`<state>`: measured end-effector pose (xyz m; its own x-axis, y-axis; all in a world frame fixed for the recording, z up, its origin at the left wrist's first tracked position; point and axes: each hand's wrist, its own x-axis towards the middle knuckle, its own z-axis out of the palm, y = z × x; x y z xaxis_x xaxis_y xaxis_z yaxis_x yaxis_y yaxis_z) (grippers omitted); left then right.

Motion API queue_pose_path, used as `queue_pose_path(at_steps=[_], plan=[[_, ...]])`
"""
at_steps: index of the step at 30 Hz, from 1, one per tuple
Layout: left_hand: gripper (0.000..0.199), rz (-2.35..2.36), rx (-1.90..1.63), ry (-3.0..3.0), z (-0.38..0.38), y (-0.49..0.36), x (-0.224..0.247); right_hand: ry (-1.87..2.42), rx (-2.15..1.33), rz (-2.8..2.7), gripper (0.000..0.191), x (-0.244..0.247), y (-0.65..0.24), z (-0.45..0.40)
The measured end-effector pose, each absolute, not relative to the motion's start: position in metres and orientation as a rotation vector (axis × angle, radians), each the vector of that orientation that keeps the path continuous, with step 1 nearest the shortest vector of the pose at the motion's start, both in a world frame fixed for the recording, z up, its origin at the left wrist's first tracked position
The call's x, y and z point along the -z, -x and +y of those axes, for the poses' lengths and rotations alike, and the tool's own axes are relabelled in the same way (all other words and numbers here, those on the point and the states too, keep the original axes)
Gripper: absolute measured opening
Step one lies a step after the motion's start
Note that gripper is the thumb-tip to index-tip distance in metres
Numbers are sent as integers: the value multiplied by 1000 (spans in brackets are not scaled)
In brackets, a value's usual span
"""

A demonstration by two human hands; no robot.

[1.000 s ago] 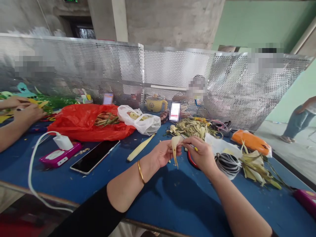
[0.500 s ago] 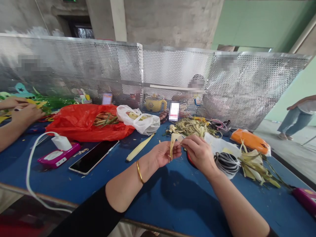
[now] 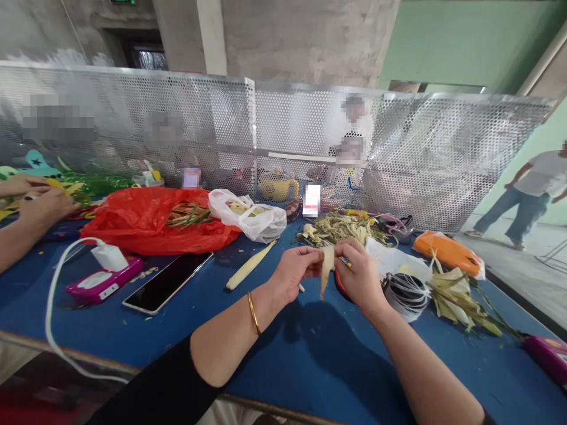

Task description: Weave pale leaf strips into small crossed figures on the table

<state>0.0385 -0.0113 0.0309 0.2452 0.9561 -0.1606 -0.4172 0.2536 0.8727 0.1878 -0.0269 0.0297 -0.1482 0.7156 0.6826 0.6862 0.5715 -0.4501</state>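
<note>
Between my two hands hangs a strip of pale dried husk [image 3: 326, 268], its lower end pointing down. My left hand [image 3: 297, 270] pinches it from the left, with a gold bangle on that wrist. From the other side my right hand [image 3: 359, 273] grips it with thumb and fingers; the exact hold is partly hidden. Just behind the hands lies a heap of dried husks [image 3: 341, 229]. To the left rests a long pale rolled husk piece [image 3: 250, 265]. Something red and black shows partly beneath my right hand.
A black-screened phone [image 3: 168, 282], purple power strip [image 3: 106, 278], red bag [image 3: 128, 218] and white bag [image 3: 248, 215] lie left. Right are a wire coil [image 3: 407, 295], husk bundle [image 3: 458, 295] and orange packet [image 3: 449, 254]. A perforated metal screen [image 3: 301, 118] stands behind; another person's hands work far left.
My left fingers have closed in toward the husk strip, which has shifted right and now hangs between both hands. A standing person at the right has come further into view.
</note>
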Motion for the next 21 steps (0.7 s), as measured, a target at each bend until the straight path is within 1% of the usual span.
queue_pose_path(at_steps=[8,11,17,21], plan=[[9,897,-1260,-1094,-15,-43,-30,1251,-534,-1666,10,-27,-185,-27],[9,915,-1278,-1126,-15,-44,-30,1244,-593,-1595,12,-22,-187,-23],[10,918,-1263,-1191,-14,-43,-29,1206,-726,-1490,11,-24,-185,-23],[11,902,-1254,-1215,-13,-42,-28,1144,-842,-1443,17,-28,-184,-25]])
